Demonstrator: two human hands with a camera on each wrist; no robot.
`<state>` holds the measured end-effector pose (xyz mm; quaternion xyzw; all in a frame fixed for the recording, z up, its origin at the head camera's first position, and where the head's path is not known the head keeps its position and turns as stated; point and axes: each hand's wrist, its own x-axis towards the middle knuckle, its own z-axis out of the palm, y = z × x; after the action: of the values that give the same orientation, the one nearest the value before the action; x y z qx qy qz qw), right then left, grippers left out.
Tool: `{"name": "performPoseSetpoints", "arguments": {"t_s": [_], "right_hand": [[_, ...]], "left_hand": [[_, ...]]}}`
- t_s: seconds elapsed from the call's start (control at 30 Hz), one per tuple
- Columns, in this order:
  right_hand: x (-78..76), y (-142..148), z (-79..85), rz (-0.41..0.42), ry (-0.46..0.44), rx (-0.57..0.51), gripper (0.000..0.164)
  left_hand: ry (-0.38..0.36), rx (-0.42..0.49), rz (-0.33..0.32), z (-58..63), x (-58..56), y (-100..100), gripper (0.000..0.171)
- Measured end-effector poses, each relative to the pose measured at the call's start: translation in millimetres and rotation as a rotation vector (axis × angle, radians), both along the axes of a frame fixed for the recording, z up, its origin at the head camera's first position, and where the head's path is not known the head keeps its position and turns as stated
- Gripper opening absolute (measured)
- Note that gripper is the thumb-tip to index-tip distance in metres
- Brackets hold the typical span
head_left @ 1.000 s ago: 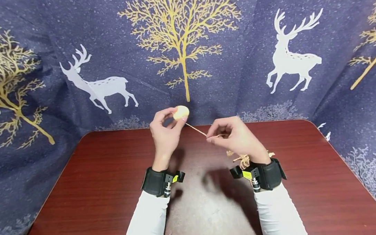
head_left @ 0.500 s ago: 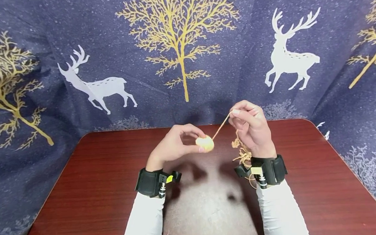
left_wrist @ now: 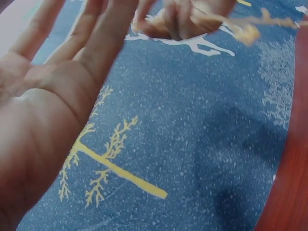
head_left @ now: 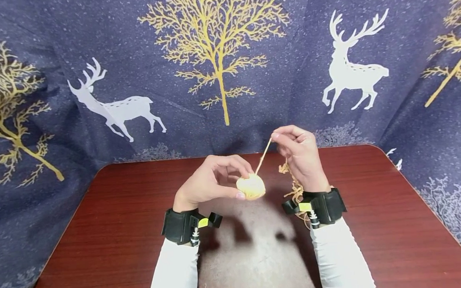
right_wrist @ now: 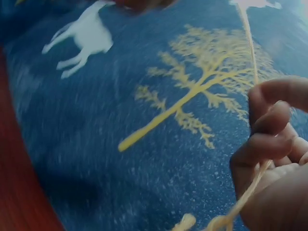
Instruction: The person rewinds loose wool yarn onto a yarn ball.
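Observation:
In the head view, my left hand (head_left: 210, 183) holds a small pale yellow ball of yarn (head_left: 252, 187) between thumb and fingers, above the table. A taut yarn strand (head_left: 263, 156) slants up from the ball to my right hand (head_left: 298, 154), which pinches it between thumb and index finger. Below that hand hangs a loose yarn tangle (head_left: 296, 188), partly hidden by the wrist. The right wrist view shows the strand (right_wrist: 248, 41) entering the curled fingers and its tail (right_wrist: 250, 192) leaving underneath. The ball is out of sight in the left wrist view.
A dark red wooden table (head_left: 115, 220) lies beneath, with a pale grey glare patch in the middle. Behind its far edge hangs a blue cloth (head_left: 198, 90) printed with deer and trees. Black straps with small cameras (head_left: 313, 217) circle both wrists.
My left hand has come down and to the right with the ball. The right hand has risen and turned, then drifted slightly left. The strand now slants up to the right instead of down.

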<state>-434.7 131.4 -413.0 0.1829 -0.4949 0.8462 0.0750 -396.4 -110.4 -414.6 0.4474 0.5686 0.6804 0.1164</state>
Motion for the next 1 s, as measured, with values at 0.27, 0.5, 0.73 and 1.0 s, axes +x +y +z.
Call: {"name": "performPoseSetpoints", "arguments": {"t_s": [0.27,0.5,0.73,1.0], "right_hand": [[0.0,-12.4,-7.3,-0.124,0.093,0.662,0.011],[8.6,-24.9,-7.2,0.034,0.212,0.861,0.005],[22.7,-31.2,1.8,0.081,0.299,0.94,0.004],[26.5,-24.4,9.7,0.097,0.314,0.903,0.006]], "left_hand": [[-0.032,0.328,0.182,4.0,1.8,4.7,0.034],[-0.069,0.523,0.447,4.3,-4.0,11.7,0.032],[-0.008,0.366,0.821,0.0,-9.3,16.2,0.032],[0.127,-0.012,0.984,-7.1,-9.1,15.8,0.03]]}}
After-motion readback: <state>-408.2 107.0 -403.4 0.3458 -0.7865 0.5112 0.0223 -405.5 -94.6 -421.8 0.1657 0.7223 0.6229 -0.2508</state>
